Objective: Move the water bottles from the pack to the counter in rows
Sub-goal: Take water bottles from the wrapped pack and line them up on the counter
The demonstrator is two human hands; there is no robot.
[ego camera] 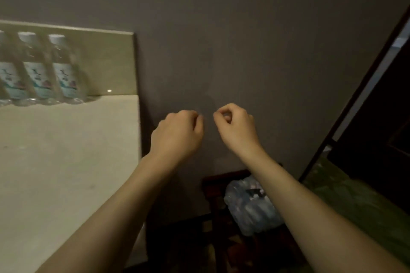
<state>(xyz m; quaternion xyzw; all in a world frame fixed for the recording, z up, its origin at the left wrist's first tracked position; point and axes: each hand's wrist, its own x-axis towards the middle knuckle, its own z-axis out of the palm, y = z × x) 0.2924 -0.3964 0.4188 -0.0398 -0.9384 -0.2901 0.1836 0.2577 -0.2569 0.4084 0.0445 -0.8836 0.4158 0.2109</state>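
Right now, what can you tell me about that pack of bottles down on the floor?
The pack is a bundle of water bottles in clear, shiny, crinkled plastic wrap with a dark tear on top. It sits low by the gray wall, on something dark reddish, partly hidden behind the right forearm. Neither hand touches it. How many bottles remain inside is too blurry to tell.

Dim, soft and slightly blurred; a small glare spot (109,90) behind the tabletop (66,150), straight lines bending near the edges.

Empty curled hands (177,133) above pack (250,204)
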